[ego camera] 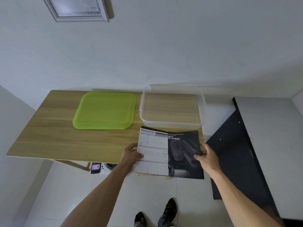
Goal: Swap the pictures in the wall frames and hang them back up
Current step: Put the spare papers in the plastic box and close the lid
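Hands hold a brochure (168, 153) over the wooden counter (57, 136) edge: left hand (131, 154) and right hand (207, 156) fingers curled on its sides, clear container (172, 123) just beyond.

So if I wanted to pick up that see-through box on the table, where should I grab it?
Grab the clear box by its two side walls, one hand on each, reaching down from above. It sits flat and open-topped with no lid, so the rims are free. The near wall is partly crowded by the brochure that both hands hold.
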